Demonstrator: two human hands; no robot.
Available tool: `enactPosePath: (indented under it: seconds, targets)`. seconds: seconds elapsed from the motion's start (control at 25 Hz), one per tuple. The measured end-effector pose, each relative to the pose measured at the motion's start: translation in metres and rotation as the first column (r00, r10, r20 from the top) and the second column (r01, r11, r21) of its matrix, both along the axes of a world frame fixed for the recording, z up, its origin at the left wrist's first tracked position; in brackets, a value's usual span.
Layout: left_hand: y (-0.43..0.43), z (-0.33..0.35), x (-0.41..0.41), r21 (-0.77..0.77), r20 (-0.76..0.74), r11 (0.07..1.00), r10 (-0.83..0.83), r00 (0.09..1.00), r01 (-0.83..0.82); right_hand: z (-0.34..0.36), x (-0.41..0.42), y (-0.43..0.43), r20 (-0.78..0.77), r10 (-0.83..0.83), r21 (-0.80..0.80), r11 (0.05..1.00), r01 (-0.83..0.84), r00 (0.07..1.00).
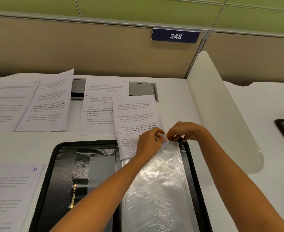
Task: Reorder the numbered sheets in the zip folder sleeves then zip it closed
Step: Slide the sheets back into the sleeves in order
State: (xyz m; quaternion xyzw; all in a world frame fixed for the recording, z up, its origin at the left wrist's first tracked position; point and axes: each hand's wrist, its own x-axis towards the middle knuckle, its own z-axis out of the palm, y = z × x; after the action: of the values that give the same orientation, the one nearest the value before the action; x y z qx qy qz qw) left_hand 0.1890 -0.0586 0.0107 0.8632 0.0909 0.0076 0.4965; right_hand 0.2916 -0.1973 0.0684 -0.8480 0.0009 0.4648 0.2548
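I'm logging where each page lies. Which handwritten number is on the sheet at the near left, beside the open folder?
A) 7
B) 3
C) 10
C: the sheet lying left of the folder has a blue handwritten 10 near its top right corner.

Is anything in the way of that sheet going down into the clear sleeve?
Nothing visible. The lower end of the sheet already overlaps the mouth of the clear sleeve, where the left hand and right hand pinch its top edge. Whether that mouth is open cannot be told.
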Motion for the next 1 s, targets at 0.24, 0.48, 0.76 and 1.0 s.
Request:
enactPosePath:
  seconds: [0.24,0.48,0.76,1.0]
  targets:
    - [-0.002,-0.006,0.002,-0.083,-0.029,0.994,0.063,0.998,-0.066,-0.006,-0.004,-0.004,-0.019,-0.005,0.013,1.000,0.005,1.000]
    - [-0.004,-0.009,0.001,-0.058,-0.009,0.998,0.036,0.999,-0.036,-0.006,-0.003,-0.007,0.051,0.002,0.011,1.000,-0.003,0.999]
    - [0.000,-0.005,0.002,0.120,-0.053,0.993,-0.004,0.999,0.010,-0.015,0.000,0.005,0.061,-0.123,-0.003,0.992,0.124,0.990]
    - [-0.005,-0.002,0.001,0.169,-0.047,0.985,-0.022,0.999,0.030,-0.021,0.009,0.022,0.110,-0.148,0.020,0.989,0.147,0.983]
